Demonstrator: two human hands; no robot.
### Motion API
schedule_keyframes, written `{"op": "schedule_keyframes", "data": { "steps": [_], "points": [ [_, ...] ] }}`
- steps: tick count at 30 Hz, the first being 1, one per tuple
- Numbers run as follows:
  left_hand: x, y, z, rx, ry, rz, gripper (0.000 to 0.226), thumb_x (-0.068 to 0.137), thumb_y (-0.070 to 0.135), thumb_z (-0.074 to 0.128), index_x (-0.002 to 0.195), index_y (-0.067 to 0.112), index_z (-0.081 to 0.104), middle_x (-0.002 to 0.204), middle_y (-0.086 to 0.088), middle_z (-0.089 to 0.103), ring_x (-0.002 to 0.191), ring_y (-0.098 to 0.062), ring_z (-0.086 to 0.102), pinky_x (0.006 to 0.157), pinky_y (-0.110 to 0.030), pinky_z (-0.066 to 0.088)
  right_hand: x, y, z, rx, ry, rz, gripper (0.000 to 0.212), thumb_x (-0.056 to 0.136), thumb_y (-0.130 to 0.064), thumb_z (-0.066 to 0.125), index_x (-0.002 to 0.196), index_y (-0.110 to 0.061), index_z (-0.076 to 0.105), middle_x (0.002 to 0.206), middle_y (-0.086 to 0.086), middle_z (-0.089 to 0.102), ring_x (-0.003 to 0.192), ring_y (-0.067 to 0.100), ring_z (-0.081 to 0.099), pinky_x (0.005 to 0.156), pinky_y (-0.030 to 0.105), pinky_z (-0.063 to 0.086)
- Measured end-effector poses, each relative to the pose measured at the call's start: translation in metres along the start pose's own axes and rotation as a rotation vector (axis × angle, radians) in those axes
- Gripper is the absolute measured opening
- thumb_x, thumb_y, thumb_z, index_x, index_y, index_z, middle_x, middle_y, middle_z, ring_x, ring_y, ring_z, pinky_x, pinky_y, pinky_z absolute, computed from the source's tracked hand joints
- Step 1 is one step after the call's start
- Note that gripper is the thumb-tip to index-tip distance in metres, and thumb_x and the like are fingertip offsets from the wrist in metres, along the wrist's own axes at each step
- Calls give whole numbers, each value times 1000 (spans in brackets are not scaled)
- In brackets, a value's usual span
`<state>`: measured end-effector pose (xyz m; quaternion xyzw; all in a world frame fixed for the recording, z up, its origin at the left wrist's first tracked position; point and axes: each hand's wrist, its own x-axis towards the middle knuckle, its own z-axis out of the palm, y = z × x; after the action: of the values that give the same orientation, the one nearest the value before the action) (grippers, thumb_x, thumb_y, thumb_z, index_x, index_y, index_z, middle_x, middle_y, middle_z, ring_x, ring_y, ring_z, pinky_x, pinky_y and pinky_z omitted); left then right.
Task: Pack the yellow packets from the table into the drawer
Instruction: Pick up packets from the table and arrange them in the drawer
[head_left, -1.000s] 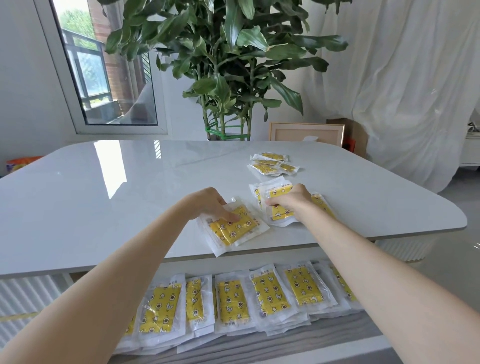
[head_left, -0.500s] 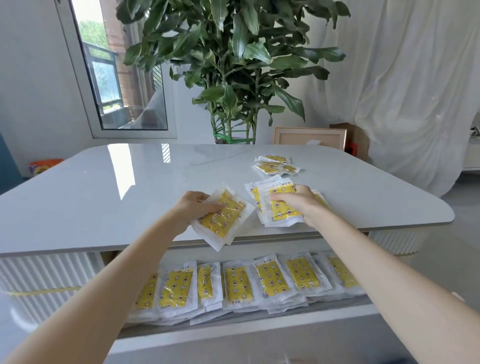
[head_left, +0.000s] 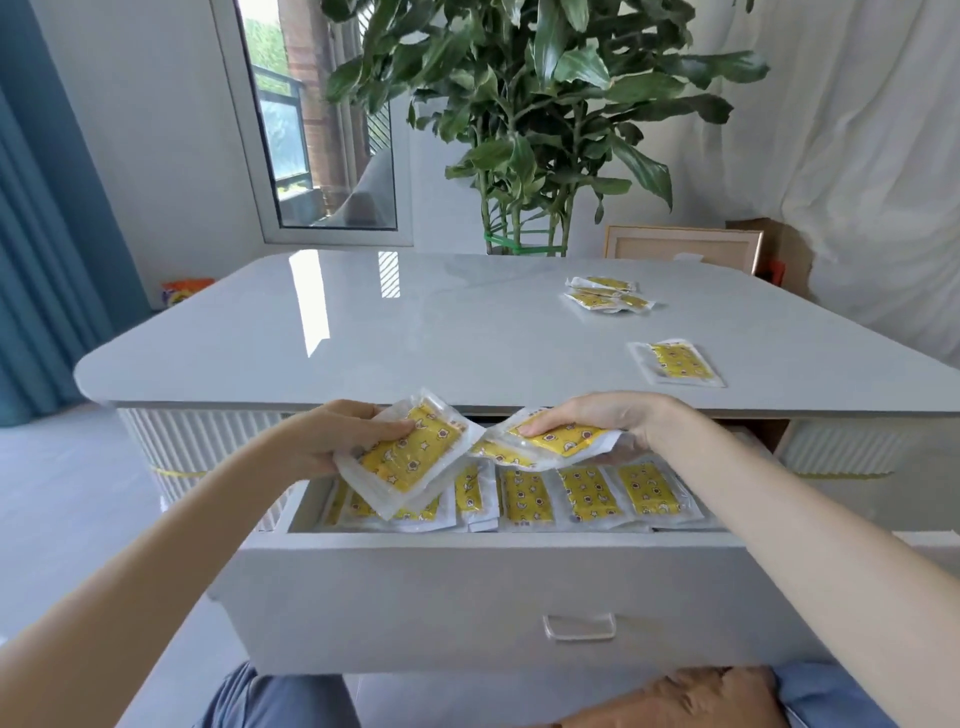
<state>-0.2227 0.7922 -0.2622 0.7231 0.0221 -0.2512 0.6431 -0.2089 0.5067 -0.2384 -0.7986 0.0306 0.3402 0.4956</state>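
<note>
My left hand (head_left: 332, 436) grips a small stack of yellow packets (head_left: 410, 457) in clear wrappers, held above the left part of the open white drawer (head_left: 493, 587). Over the drawer's middle, my right hand (head_left: 597, 423) holds another few packets (head_left: 556, 444), fingers on top and thumb beneath. A row of several yellow packets (head_left: 587, 493) lies inside the drawer. One single packet (head_left: 675, 362) lies on the grey table (head_left: 415, 332) at the right, and a small pile of packets (head_left: 608, 294) sits farther back.
A large potted plant (head_left: 530, 104) stands behind the table, with a framed board (head_left: 680, 248) and a white curtain to its right. A window and a blue curtain are at the left. The drawer front carries a small handle (head_left: 579, 626). My knees show below.
Both hands lifted their packets off the tabletop and brought them back and down over the open drawer. One packet stayed on the table where my right hand was.
</note>
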Motion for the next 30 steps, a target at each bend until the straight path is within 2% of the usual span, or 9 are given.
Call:
{"op": "schedule_keyframes", "data": {
  "steps": [6,10,14,16,19,22,24,28,30],
  "points": [
    [2,-24,-15,45,134,-109,20,90,11,60,106,-2,59,93,-12,69,70,-19,70,59,-28,59,36,5,34,83,-34,37,5,88,-16,66,85,-13,69,76,1,70,63,7,67,70,18,55],
    [16,-34,-18,123,268,-161,11,90,11,62,89,4,54,90,-11,63,80,-24,63,80,-35,55,59,11,47,70,130,71,12,86,-13,70,79,-8,62,59,3,67,44,10,64,41,18,50],
    [38,-42,-26,308,403,-180,17,89,14,63,95,-2,58,91,-12,61,88,-27,58,91,-38,50,87,17,59,74,209,71,28,84,-7,71,106,1,55,77,12,67,61,19,65,59,29,56],
    [51,-45,-29,389,443,-181,27,90,17,61,104,-5,59,96,-14,59,87,-26,56,86,-37,51,98,18,64,84,228,80,36,83,-5,71,113,2,52,79,14,67,63,22,65,60,30,56],
    [65,-48,-28,499,505,-181,28,94,21,54,112,-1,53,87,-8,55,80,-22,52,59,-25,43,110,18,68,102,238,112,13,86,-5,68,90,0,56,77,13,64,63,21,63,60,31,53],
    [78,-56,-32,570,543,-184,35,94,19,51,122,-3,50,73,-2,47,64,-16,48,51,-23,38,119,21,67,101,264,106,8,88,-5,66,88,-3,58,81,13,64,67,23,63,63,31,53],
    [85,-62,-34,654,568,-197,35,91,15,50,122,-3,49,80,-5,50,74,-20,52,54,-26,41,123,24,64,77,296,88,8,87,-5,67,86,-5,59,85,13,64,76,25,63,74,35,53],
    [91,-65,-31,865,642,-106,34,92,11,47,122,-3,44,119,-18,51,111,-32,51,80,-36,45,123,27,63,61,320,66,8,86,-2,67,87,-5,59,79,11,64,66,21,62,63,30,52],
    [91,-62,-31,892,658,-67,32,92,9,47,121,-4,45,121,-18,49,109,-32,51,79,-35,44,123,28,64,46,342,52,10,85,-2,68,92,-4,60,85,12,66,73,23,64,71,34,54]
  ]
}}
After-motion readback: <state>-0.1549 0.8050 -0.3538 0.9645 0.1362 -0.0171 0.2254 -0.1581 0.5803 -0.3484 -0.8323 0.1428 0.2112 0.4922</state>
